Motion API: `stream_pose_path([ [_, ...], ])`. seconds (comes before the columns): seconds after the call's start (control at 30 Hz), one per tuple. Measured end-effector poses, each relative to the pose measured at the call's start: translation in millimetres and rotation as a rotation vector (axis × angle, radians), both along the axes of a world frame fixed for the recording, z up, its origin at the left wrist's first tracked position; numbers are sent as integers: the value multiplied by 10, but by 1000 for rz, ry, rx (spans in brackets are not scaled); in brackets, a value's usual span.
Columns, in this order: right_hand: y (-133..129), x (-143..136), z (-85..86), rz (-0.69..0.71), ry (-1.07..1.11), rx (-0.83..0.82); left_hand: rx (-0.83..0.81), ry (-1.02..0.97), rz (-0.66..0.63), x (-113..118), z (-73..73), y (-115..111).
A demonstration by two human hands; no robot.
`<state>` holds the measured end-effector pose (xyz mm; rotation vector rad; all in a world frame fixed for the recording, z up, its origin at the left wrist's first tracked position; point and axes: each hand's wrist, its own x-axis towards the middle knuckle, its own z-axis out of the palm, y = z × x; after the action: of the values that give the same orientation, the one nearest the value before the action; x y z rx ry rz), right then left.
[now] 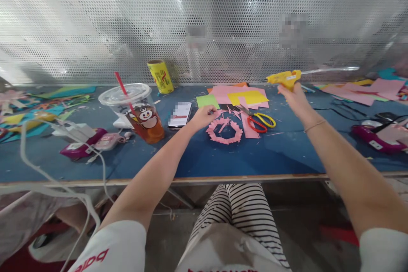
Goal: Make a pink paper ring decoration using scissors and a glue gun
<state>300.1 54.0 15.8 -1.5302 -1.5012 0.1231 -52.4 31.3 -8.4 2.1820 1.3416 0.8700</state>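
My right hand point(291, 92) is wrapped round a yellow glue gun point(284, 78), raised above the back of the table, with a clear glue stick poking out of its rear. My left hand point(205, 117) has its fingers pinched together at the upper left of a pink ring of folded paper point(225, 139); what the fingers hold is too small to make out. Pink paper scraps lie in and behind the ring. Just right of it, scissors with red and yellow handles point(256, 128) rest partly on a pink paper strip point(249, 122).
Left of my left hand are a phone point(180, 114), a lidded drink cup point(145, 119) and a yellow roll point(161, 77). Coloured papers point(248, 97) lie behind the ring. Purple power strips point(378, 139) and cables sit at both sides. A perforated metal panel point(223, 21) stands behind.
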Motion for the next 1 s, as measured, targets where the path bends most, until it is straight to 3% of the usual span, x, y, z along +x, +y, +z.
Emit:
stream_pose_path([
  [0.13,-108,-506,-122,-112,-23,-48,171,319,-221,4,28,-99],
  [0.33,-156,-949,-479,22,-286,-91,276,513,-402,10,25,-131],
  [0.43,-195,-1000,-597,26,-447,-112,275,489,-432,15,9,-131],
  [0.53,-219,-977,-646,18,-475,-130,230,473,-417,15,2,-133],
  [0.73,-221,-928,-652,25,-430,-138,161,446,-340,8,16,-137],
  [1.0,-268,-946,-645,27,-517,-140,135,467,-384,-7,-21,-115],
])
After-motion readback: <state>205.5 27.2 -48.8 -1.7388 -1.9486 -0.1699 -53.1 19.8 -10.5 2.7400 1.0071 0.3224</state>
